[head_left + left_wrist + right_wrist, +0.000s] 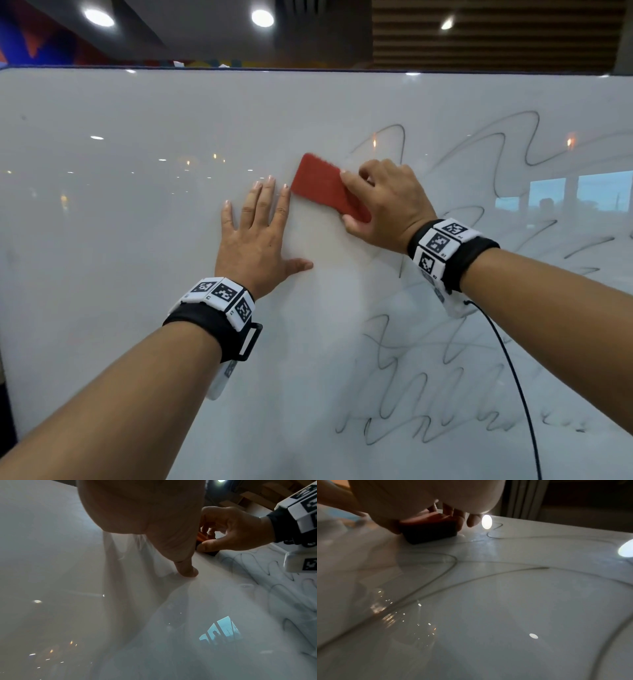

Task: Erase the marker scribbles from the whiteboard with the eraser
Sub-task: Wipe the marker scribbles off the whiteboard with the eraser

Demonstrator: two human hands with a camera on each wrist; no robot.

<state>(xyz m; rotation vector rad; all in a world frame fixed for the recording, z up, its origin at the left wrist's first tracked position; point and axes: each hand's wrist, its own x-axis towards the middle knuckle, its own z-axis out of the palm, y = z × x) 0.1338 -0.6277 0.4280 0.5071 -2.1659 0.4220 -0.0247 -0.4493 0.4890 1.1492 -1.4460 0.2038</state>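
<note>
A large whiteboard fills the head view. Black marker scribbles cover its right half, with more scribbles lower down. A red eraser lies tilted against the board at the centre, just left of the scribbles. My right hand grips its right end, thumb below and fingers over the top; the right wrist view shows the eraser pressed on the board. My left hand lies flat on the board with straight fingers, its fingertips just left of the eraser. The left wrist view shows its thumb touching the board.
The whiteboard's top edge runs across the head view, with ceiling lights behind it. A black cable hangs from my right wristband across the lower scribbles. The board's left half bears no marks, only reflections.
</note>
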